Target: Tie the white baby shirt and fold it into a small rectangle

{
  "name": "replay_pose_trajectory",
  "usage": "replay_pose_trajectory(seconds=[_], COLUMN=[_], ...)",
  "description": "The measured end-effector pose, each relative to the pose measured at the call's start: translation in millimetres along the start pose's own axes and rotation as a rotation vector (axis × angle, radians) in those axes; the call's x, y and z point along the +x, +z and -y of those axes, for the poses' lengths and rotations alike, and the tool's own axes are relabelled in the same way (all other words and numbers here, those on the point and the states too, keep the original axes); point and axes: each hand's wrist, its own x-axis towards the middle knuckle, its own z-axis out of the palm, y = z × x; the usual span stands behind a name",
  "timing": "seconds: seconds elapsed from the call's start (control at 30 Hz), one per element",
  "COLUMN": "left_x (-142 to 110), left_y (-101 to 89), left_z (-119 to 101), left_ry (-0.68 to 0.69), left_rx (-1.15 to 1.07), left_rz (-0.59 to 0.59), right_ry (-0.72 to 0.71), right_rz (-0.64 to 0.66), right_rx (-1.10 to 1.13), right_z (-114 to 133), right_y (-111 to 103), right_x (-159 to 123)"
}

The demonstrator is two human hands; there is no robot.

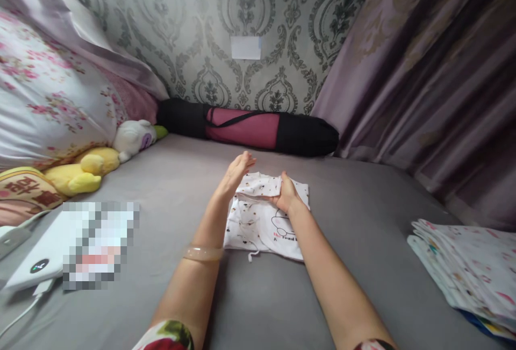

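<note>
A white baby shirt (258, 226) with small dark prints, a line drawing and a thin tie string lies on the grey sheet in front of me. Its far part is folded over toward me. My right hand (287, 193) grips the right end of this folded flap, thumb above and the other fingers partly hidden under the cloth. At the flap's left end is my left hand (237, 173), held edge-on with its fingers stretched out. Whether its palm touches the cloth I cannot tell.
A stack of folded clothes (475, 272) sits at the right. On the left are a white power bank (44, 248) with cables, a blurred-out item (100, 248) and plush toys (91, 170). A black and maroon roll bag (245, 127) lies along the wall.
</note>
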Motion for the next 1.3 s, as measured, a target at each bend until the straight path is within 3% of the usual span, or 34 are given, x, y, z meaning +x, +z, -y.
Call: replay_pose_trajectory(seconds=[0.13, 0.2, 0.3, 0.47, 0.63, 0.8, 0.9, 0.97, 1.1, 1.3], left_x=[6, 10, 11, 4, -2, -2, -2, -1, 0, -2], left_y=[-23.5, -31.1, -31.0, -18.8, -17.6, -20.7, -18.5, -12.6, 7.6, 17.8], left_z=[11, 19, 33, 51, 56, 59, 56, 52, 52, 79], left_ry=[-0.031, -0.021, 0.017, -0.012, -0.052, -0.044, -0.027, 0.012, 0.151, 0.158], left_rx=[0.157, 0.283, 0.497, 0.909, 1.061, 1.071, 1.070, 1.079, 1.110, 1.226], left_rz=[-0.179, -0.209, -0.118, 0.207, 0.296, 0.295, 0.281, 0.252, 0.252, 0.321], right_ry=[-0.044, -0.104, -0.228, -0.526, -0.447, -0.368, -0.409, -0.517, -0.719, -0.624], right_rz=[0.034, 0.003, -0.090, -0.291, -0.523, -0.574, -0.642, -0.618, -0.363, -0.204], right_rx=[-0.047, -0.106, -0.264, -0.762, -1.260, -1.515, -1.646, -1.715, -1.793, -1.816], right_z=[-5, -8, -11, -6, -2, -2, -2, -4, -16, -42], right_y=[-1, -3, -8, -22, -29, -24, -18, -14, -7, -7], right_x=[3, 5, 10, 15, 4, -15, -20, -19, -13, -8])
